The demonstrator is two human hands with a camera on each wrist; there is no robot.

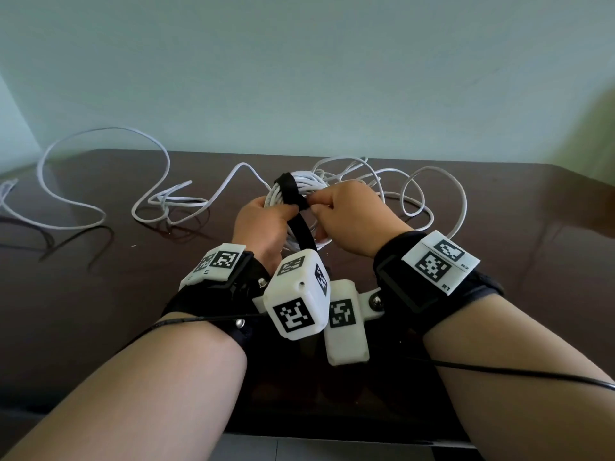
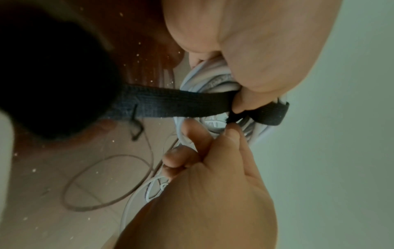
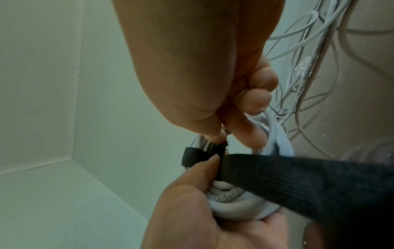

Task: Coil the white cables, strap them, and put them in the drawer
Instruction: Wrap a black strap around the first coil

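A coil of white cable (image 1: pixel 304 185) is held upright above the dark table, between both hands. My left hand (image 1: pixel 287 211) grips the coil's near left side, thumb pressing a black strap (image 1: pixel 289 191) against it. The strap loops over the coil's top, and its tail hangs down toward my wrists. My right hand (image 1: pixel 316 207) pinches the strap beside the left thumb. In the left wrist view the strap (image 2: pixel 181 104) crosses the coil (image 2: pixel 210 75). In the right wrist view my right fingertips (image 3: pixel 215 134) pinch the strap (image 3: pixel 298 176) over the coil (image 3: pixel 234 207).
Loose white cable (image 1: pixel 100 194) sprawls in big loops over the left of the brown table (image 1: pixel 100 311). More tangled white cable (image 1: pixel 432 194) lies behind and right of my hands. A pale wall stands close behind the table.
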